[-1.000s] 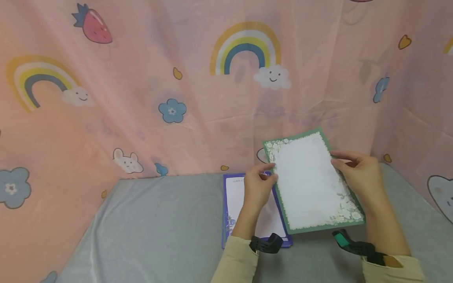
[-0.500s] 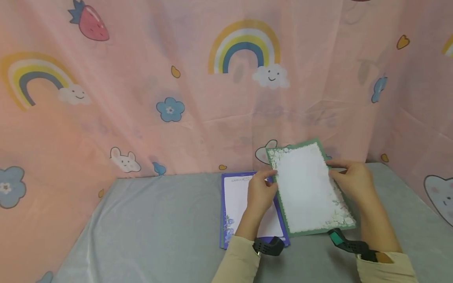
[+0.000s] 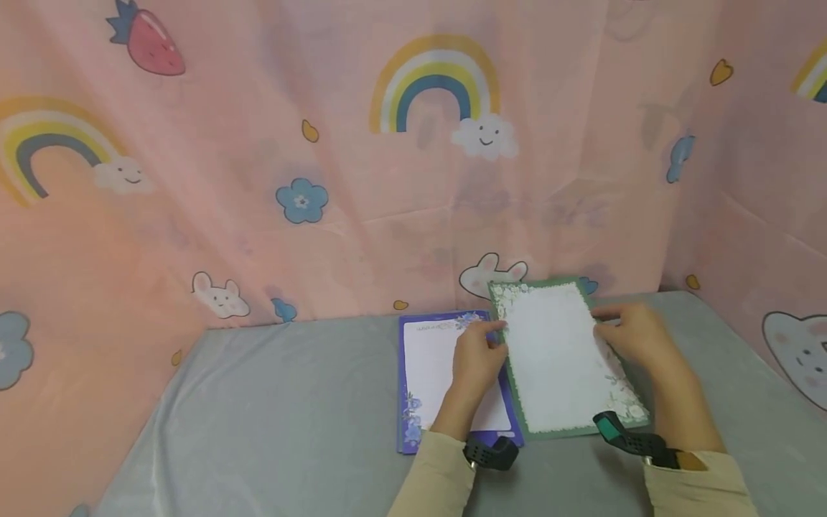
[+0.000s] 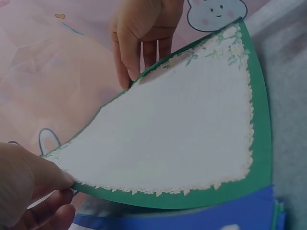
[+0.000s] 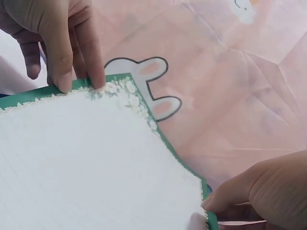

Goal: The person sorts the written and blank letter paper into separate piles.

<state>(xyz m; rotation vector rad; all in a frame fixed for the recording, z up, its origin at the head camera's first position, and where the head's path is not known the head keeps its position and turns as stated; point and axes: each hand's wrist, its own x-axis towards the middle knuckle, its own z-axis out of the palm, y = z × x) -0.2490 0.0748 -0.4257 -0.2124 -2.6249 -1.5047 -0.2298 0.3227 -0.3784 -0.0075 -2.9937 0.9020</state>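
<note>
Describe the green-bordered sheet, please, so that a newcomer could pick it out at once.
In front of the pink rainbow-patterned cloth is a grey table. On its right half, the left hand and right hand pinch the green-bordered sheet by its side edges. Green edging and pale corner flowers set it apart from the purple-bordered sheet beside it.

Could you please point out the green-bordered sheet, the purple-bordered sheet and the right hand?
Green-bordered sheet (image 3: 554, 359), head view: middle of its white area.
Purple-bordered sheet (image 3: 428, 370), head view: its white area.
Right hand (image 3: 638, 336), head view: middle of the hand.

Green-bordered sheet (image 3: 555, 359) in both hands (image 3: 477, 360) (image 3: 638, 334)
</note>
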